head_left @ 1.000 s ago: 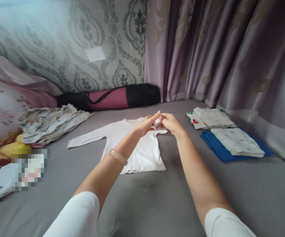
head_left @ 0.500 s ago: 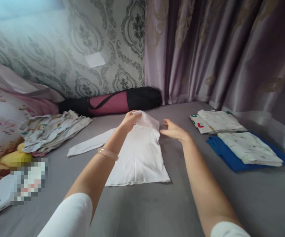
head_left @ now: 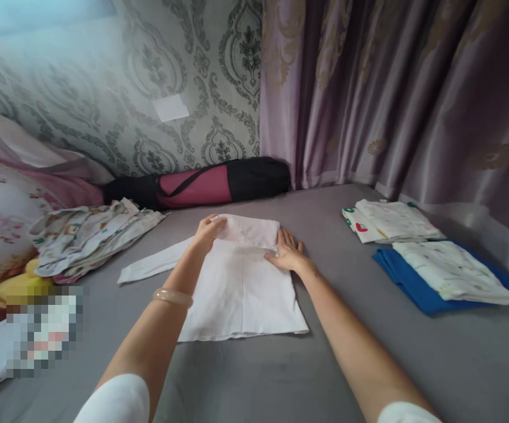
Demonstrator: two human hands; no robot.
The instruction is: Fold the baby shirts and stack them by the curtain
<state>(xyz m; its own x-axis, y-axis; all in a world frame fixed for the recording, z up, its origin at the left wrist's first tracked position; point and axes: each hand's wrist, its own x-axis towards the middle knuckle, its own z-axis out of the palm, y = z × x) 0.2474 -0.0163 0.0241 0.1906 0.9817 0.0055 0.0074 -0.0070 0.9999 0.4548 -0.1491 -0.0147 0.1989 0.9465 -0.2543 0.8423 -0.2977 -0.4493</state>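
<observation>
A white long-sleeved shirt [head_left: 240,294] lies flat on the grey bed sheet, its hem toward me. One sleeve stretches out to the left; the other is folded across the top of the body. My left hand [head_left: 209,232], below which a pale bangle circles the forearm, pinches the end of the folded sleeve near the shirt's upper left. At the upper right edge, my right hand [head_left: 287,251] lies with its fingers stretched out, touching the fold at the shoulder. Part of the shirt's left side is hidden behind my left forearm.
Folded printed clothes [head_left: 404,220] and a blue folded cloth [head_left: 399,279] with a pale garment [head_left: 452,270] on top lie at the right. Crumpled printed clothes [head_left: 91,235] are at the left. A black and maroon bag [head_left: 196,187] lies along the wall.
My left hand has moved left and toward me, drawing the sleeve flatter across the shirt. My right hand, apart from the shirt before, has come down onto its right edge.
</observation>
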